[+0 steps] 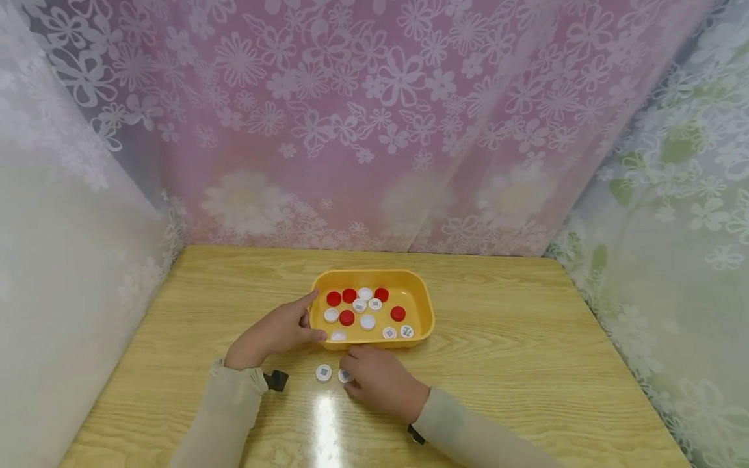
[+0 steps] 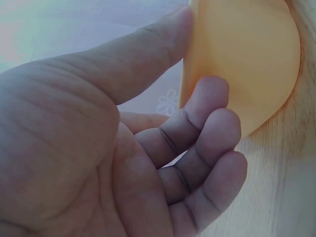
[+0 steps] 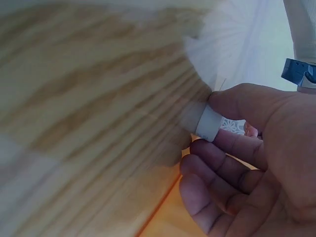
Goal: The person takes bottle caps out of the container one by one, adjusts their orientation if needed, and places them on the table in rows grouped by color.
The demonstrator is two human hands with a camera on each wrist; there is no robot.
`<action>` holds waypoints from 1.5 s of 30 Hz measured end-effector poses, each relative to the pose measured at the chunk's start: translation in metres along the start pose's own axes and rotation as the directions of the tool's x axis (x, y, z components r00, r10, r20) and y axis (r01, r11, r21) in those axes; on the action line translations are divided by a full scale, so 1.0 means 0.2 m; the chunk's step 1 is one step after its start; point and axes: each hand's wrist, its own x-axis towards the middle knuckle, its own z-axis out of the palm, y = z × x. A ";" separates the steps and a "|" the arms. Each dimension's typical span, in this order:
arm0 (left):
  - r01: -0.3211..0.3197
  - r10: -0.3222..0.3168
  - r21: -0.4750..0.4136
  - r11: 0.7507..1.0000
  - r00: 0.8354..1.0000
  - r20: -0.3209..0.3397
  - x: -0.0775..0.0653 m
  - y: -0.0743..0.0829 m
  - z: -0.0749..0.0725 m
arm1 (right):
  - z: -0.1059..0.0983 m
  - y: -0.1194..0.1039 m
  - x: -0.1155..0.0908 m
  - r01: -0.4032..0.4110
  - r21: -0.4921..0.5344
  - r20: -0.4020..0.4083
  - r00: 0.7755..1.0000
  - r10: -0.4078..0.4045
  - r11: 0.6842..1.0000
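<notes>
A yellow plastic tub (image 1: 419,302) stands on the table with several red and white bottle caps inside, such as a red cap (image 1: 398,314) and a white cap (image 1: 367,322). My left hand (image 1: 276,335) grips the tub's left end, thumb and fingers at the rim and wall (image 2: 252,59). Just in front of the tub, my right hand (image 1: 386,383) pinches a white bottle cap (image 3: 209,123) between thumb and index finger, close to the tabletop. Left of it lies another white cap (image 1: 324,372), a dark square pattern on its top.
The wood-grain table (image 1: 503,338) extends to both sides of the tub. Behind it hangs a pink flowered curtain (image 1: 351,130), and pale flowered curtains (image 1: 690,273) close off the sides. Dark devices (image 1: 276,380) sit at the wrists.
</notes>
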 end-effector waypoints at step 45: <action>-0.024 0.024 0.016 1.000 1.000 -0.017 -0.01 0.00 0.00 | -0.34 0.08 -0.12 -0.116 0.383 -0.045 0.989 0.144 0.916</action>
